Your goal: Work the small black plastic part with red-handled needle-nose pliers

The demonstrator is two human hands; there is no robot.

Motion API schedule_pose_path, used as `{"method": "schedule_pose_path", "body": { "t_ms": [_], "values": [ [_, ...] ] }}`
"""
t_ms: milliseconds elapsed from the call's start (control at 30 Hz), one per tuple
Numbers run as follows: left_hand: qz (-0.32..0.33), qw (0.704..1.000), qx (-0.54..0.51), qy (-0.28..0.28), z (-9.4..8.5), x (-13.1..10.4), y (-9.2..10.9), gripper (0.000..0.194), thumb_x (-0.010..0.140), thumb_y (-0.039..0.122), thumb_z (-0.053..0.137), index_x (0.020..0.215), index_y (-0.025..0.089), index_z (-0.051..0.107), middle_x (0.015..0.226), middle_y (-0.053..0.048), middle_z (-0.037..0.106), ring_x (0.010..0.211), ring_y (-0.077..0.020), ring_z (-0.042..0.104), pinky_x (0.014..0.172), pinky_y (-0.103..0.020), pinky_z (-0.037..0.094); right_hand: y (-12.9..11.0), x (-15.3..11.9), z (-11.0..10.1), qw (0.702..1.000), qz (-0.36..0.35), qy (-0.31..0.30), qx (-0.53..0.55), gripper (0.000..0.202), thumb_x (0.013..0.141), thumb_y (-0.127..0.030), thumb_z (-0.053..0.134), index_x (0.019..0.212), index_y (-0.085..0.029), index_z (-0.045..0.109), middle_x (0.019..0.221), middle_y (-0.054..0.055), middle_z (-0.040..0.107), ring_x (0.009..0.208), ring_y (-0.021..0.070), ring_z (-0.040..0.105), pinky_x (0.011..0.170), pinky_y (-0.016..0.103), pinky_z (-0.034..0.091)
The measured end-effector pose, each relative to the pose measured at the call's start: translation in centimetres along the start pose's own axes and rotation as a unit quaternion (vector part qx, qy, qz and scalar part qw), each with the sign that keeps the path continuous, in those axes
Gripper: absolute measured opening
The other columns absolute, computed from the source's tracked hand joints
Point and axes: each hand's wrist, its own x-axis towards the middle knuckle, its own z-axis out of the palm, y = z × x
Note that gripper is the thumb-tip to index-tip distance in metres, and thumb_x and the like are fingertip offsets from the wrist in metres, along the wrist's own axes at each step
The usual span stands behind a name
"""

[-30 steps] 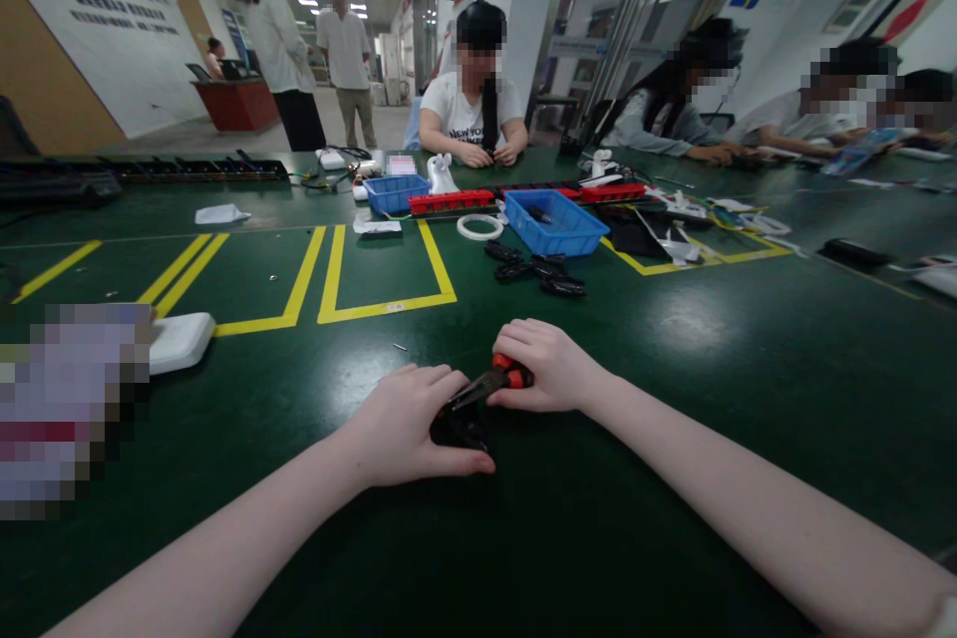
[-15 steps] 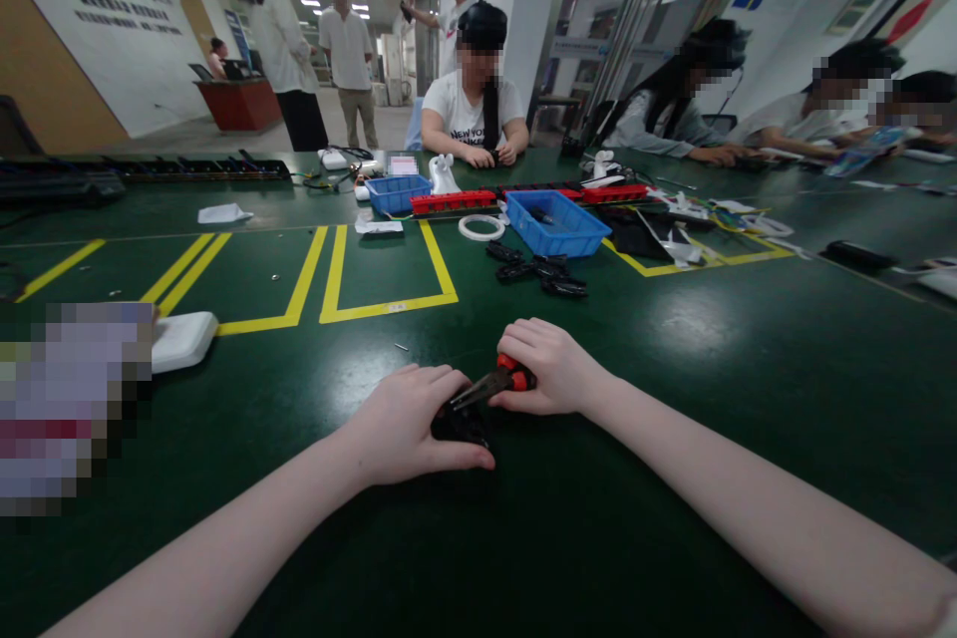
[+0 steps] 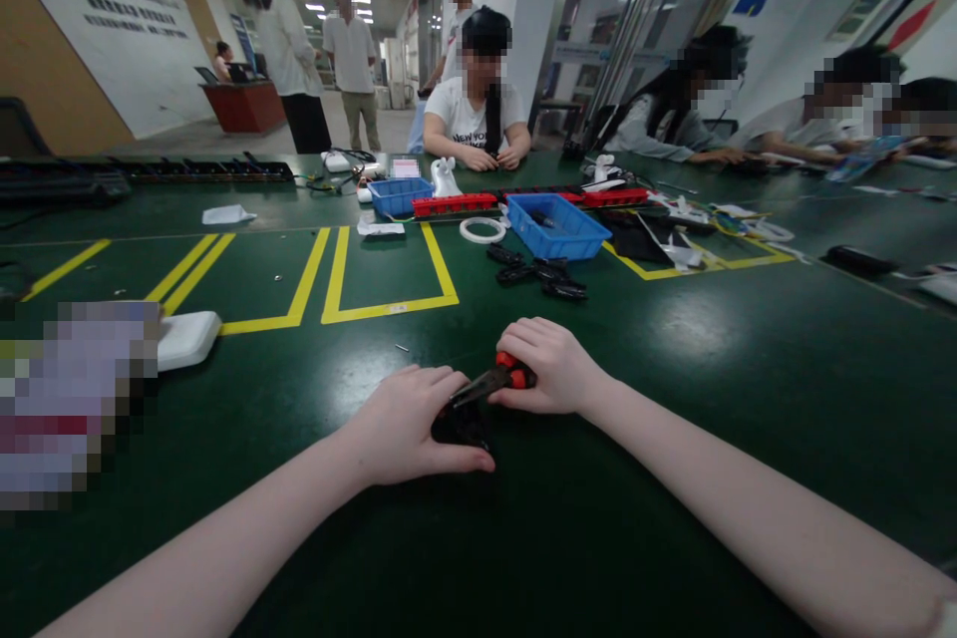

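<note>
My right hand [image 3: 549,364] is closed around the red-and-black handles of a pair of pliers [image 3: 484,385]. Their long metal jaws point left and reach the top of a small black part [image 3: 465,427]. My left hand [image 3: 419,422] grips that part against the green table, with the thumb along its near side and the fingers on its far side. Much of the black part is hidden by my left hand, and its exact kind cannot be made out. Whether the jaws pinch it is unclear.
Beyond my hands lie several black parts [image 3: 539,272] beside a blue bin [image 3: 559,227]. A white tape roll [image 3: 482,230] and a smaller blue bin [image 3: 401,195] stand farther back. A small metal pin [image 3: 402,348] lies nearby; a white box [image 3: 188,339] is at left. People sit across the table.
My hands and the pliers stay almost in place, with the jaws dipping very slightly. The view has shifted a little. A standing person in the background has lowered an arm.
</note>
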Motion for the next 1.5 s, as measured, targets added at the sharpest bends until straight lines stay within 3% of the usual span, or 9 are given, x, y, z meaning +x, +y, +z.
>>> {"method": "schedule_pose_path", "body": {
  "t_ms": [567,833,1067,1500],
  "values": [
    [-0.002,1.000,-0.012,0.003,-0.04,-0.06,-0.18,0.057,0.081,0.074,0.061,0.095,0.019,0.062,0.084,-0.003,0.061,0.074,-0.0215,0.058,0.068,-0.032,0.042,-0.17,-0.05,-0.04,1.000,0.009,0.009,0.008,0.042,0.089,-0.060,0.054,0.079,-0.020,0.052,0.073,0.004,0.057,0.066,0.0185,0.048,0.062,0.033,0.034],
    [-0.003,1.000,-0.018,0.009,0.03,-0.10,-0.30,0.061,0.080,0.076,0.059,0.098,0.018,0.063,0.094,-0.007,0.066,0.080,-0.0244,0.062,0.068,-0.033,0.043,0.00,0.01,-0.14,1.000,0.021,0.018,0.004,0.040,0.089,-0.059,0.055,0.085,-0.019,0.055,0.080,0.007,0.062,0.071,0.0200,0.054,0.066,0.034,0.037],
    [-0.001,1.000,-0.030,0.004,0.00,-0.09,-0.33,0.055,0.082,0.073,0.061,0.096,0.019,0.061,0.086,-0.003,0.062,0.074,-0.0205,0.058,0.065,-0.030,0.039,0.04,0.03,-0.02,1.000,-0.001,0.006,0.004,0.041,0.089,-0.060,0.055,0.086,-0.019,0.056,0.081,0.007,0.063,0.076,0.0213,0.056,0.068,0.034,0.038],
    [0.002,0.999,-0.047,-0.002,-0.09,-0.08,-0.37,0.053,0.083,0.070,0.062,0.100,0.020,0.060,0.089,-0.002,0.062,0.077,-0.0206,0.058,0.068,-0.030,0.037,-0.04,0.02,0.05,1.000,-0.018,0.005,-0.004,0.042,0.088,-0.060,0.056,0.081,-0.019,0.056,0.076,0.005,0.060,0.070,0.0191,0.052,0.064,0.033,0.035]
  ]
}}
